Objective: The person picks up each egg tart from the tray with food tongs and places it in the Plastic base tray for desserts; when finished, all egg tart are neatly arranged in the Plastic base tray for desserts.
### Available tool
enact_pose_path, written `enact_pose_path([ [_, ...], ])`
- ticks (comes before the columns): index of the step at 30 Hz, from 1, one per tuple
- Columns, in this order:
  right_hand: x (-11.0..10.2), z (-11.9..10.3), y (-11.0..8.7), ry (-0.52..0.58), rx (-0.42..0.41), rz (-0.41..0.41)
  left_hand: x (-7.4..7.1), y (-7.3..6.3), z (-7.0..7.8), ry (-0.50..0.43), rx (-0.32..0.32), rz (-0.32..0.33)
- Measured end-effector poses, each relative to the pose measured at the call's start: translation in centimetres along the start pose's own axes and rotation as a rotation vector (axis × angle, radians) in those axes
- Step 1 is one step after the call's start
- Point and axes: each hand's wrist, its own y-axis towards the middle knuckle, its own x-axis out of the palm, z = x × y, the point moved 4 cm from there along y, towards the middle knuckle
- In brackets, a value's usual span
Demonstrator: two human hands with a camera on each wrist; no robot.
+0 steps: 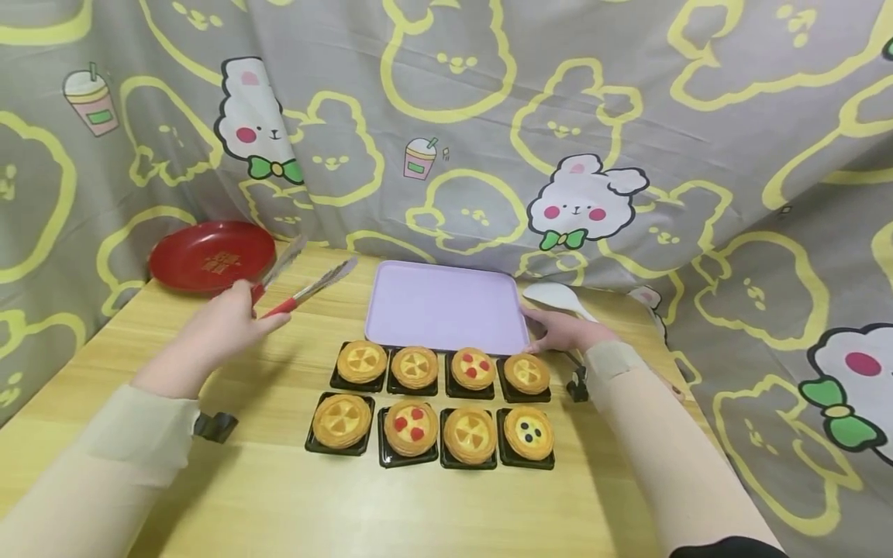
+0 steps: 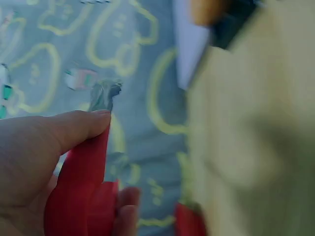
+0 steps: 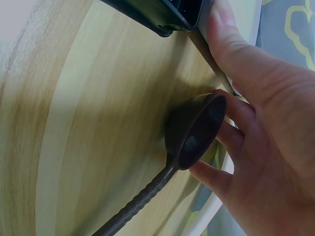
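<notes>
My left hand (image 1: 222, 322) grips red-handled tongs (image 1: 307, 291), their metal arms spread apart over the table's left side. In the left wrist view, the thumb lies along the red handle (image 2: 86, 172). My right hand (image 1: 568, 329) is at the right edge of a lilac tray (image 1: 446, 306), fingers spread; whether it bears on the tray is unclear. In the right wrist view, its fingers are close beside the bowl of a dark ladle (image 3: 194, 130). Several egg tarts (image 1: 412, 428) in black square holders stand in two rows in front of the tray.
A red plate (image 1: 212, 256) is at the back left against the patterned curtain (image 1: 460, 85). Behind my right hand lies a white spoon or ladle (image 1: 554, 294). Everything stands on a wood-grain table (image 1: 335, 504).
</notes>
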Motion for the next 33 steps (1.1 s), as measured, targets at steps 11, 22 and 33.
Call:
enact_pose_path([
  [11, 0.0, 0.5, -0.3, 0.007, -0.002, 0.004, 3.4, 0.1, -2.4, 0.127, -0.073, -0.186],
  [22, -0.2, 0.2, -0.4, -0.004, -0.003, -0.002, 4.1, -0.1, -2.1, 0.225, -0.123, -0.302],
  [33, -1.1, -1.2, -0.9, -0.027, -0.009, 0.092, 2.2, 0.9, -0.3, 0.249, -0.068, -0.225],
])
